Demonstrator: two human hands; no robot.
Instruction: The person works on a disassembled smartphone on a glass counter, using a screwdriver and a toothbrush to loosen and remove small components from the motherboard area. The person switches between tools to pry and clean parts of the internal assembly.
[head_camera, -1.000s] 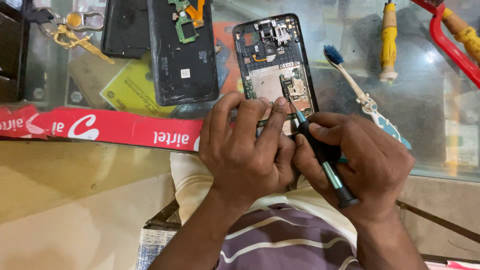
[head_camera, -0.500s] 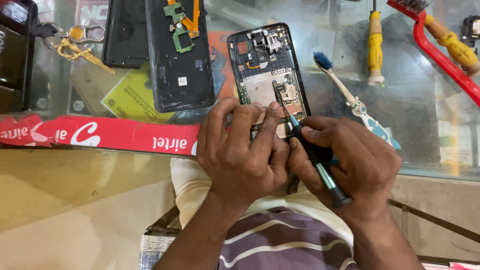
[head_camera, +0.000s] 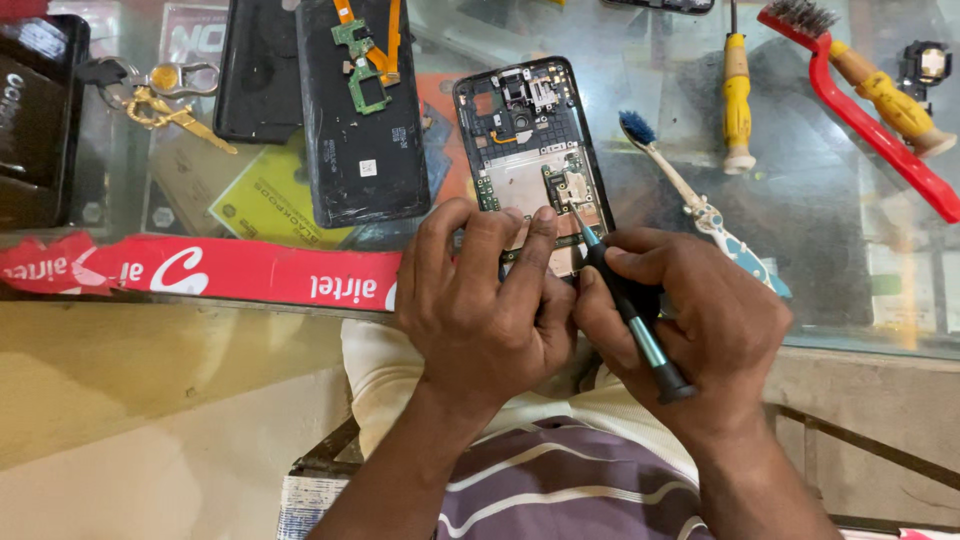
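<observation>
An opened phone (head_camera: 528, 150) with its circuit board bare lies on the glass counter (head_camera: 820, 230). My left hand (head_camera: 480, 300) rests over the phone's near end, fingers pressing it down. A slim black and teal screwdriver (head_camera: 625, 305) sits in my right hand (head_camera: 690, 320), its tip touching the board near a small metal part. The phone's lower end is hidden under my fingers.
A black back cover with a green and orange flex board (head_camera: 360, 110) lies left of the phone. A blue-bristled toothbrush (head_camera: 690, 200), a yellow screwdriver (head_camera: 737, 100) and a red wire brush (head_camera: 860, 110) lie to the right. Keys (head_camera: 165, 95) sit far left.
The view has shifted slightly, so the counter items sit lower and more to the right in frame. Both hands stay on the phone, the screwdriver tip on the board.
</observation>
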